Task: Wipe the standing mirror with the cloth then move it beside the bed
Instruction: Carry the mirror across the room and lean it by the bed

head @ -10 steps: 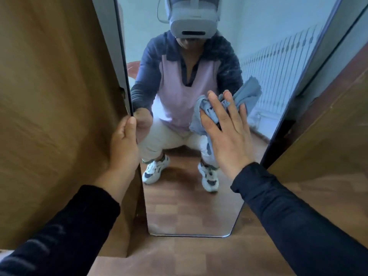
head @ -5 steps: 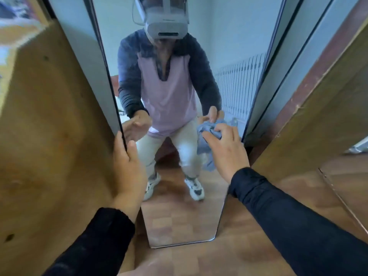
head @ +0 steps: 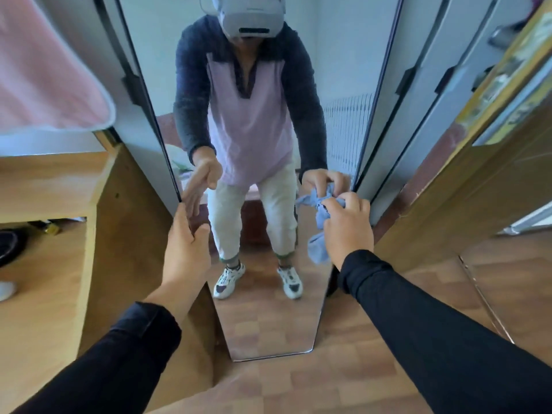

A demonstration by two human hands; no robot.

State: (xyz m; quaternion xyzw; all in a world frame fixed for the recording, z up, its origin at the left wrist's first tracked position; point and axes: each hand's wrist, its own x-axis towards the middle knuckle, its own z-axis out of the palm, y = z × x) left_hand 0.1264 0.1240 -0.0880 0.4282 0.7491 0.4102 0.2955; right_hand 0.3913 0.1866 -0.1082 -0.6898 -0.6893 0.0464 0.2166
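**Mirror steadied at both edges, cloth bunched in the right hand**

The standing mirror is seen at the centre of the view, its foot on the wooden floor toward 6 o'clock and its top running out of frame at 12 o'clock. It is wedged between a wooden panel at 9 o'clock and a wooden door at 3 o'clock. No bed can be clearly made out.

The blue cloth is held against the glass near the right edge, bunched rather than flat. For a clean wipe, it would best be spread under the palm and drawn in overlapping strokes, with the frame braced so the glass is not rocked. If the lift is judged to come next, both edges should be gripped evenly and the foot cleared of the floor.

The left hand is set on the left edge at about 8 o'clock, fingers nearly straight along it, thumb on the front. The right hand is curled around the cloth, its arm reaching in from 4 o'clock.
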